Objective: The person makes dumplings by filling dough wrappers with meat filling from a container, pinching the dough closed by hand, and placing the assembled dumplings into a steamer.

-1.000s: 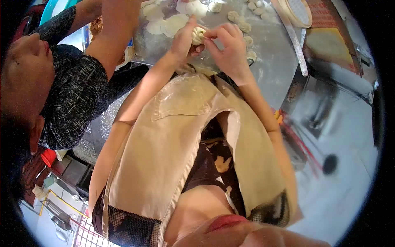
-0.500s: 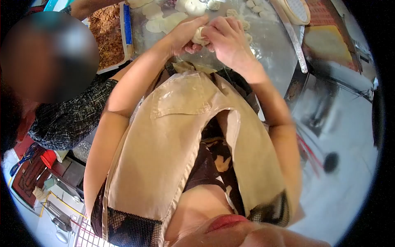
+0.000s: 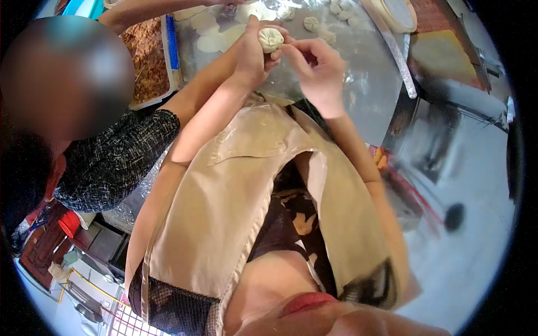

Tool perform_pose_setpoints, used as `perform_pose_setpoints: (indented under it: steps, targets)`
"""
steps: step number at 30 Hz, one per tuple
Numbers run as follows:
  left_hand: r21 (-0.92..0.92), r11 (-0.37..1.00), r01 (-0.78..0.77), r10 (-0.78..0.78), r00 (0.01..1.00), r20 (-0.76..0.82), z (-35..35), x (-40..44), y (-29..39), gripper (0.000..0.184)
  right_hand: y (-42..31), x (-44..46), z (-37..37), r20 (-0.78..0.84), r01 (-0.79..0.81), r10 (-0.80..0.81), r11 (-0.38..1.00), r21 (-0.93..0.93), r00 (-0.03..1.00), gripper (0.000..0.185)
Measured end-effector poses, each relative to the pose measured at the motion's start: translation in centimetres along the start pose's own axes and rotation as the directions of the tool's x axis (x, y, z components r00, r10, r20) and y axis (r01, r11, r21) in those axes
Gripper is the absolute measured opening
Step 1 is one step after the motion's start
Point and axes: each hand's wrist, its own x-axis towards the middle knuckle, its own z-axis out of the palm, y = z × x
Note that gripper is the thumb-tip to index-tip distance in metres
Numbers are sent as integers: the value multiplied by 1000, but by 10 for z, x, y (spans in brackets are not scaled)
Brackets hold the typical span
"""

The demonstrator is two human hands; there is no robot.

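A round pleated bun [image 3: 270, 40] of pale dough rests in my left hand [image 3: 253, 56], whose fingers curl under and around it. My right hand [image 3: 321, 70] is beside the bun's right edge, thumb and forefinger close together at its rim; whether they pinch dough is too small to tell. Flat dough rounds [image 3: 210, 41] lie on the floured metal table [image 3: 370, 73] to the left. Beyond my right hand sit pleated buns [image 3: 311, 23] and several small dough pieces [image 3: 341, 9].
A co-worker [image 3: 117, 157] stands close on the left, arms reaching over the table. A tray of brown filling [image 3: 172, 56] is at the upper left. A long floury stick [image 3: 395, 53] and a round wooden-rimmed sieve [image 3: 413, 19] lie at the upper right.
The bun's pleated top has turned into fuller view in my left hand. My right hand has moved right and slightly down from it. The co-worker's arm now reaches forward beside my left forearm.
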Motion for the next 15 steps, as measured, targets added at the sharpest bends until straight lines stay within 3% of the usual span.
perform_pose_setpoints:
  steps: [2,6,9,11,12,14,15]
  targets:
    - [19,992,-123,125,985,-120,7,3,-4,59,2,-3,11,-77,-64,67,997,45,995,13]
    - [-4,985,-172,168,969,-180,14,9,-10,59,5,0,15,-123,-84,87,996,25,989,12]
    - [104,970,-218,235,951,-200,14,11,-13,57,9,2,14,-84,-71,64,994,-88,994,11]
    - [147,985,-87,97,993,-66,8,9,-9,51,17,6,6,59,261,-254,939,-223,965,10]
    - [148,985,-85,96,993,-68,2,8,-6,51,20,9,0,60,259,-252,940,-221,966,10]
    - [258,954,150,-148,989,-26,-9,8,-3,45,22,17,-12,253,568,-511,772,-285,822,11]
    - [259,954,152,-150,988,-25,-7,8,-3,45,15,18,-16,299,588,-510,748,-309,806,10]
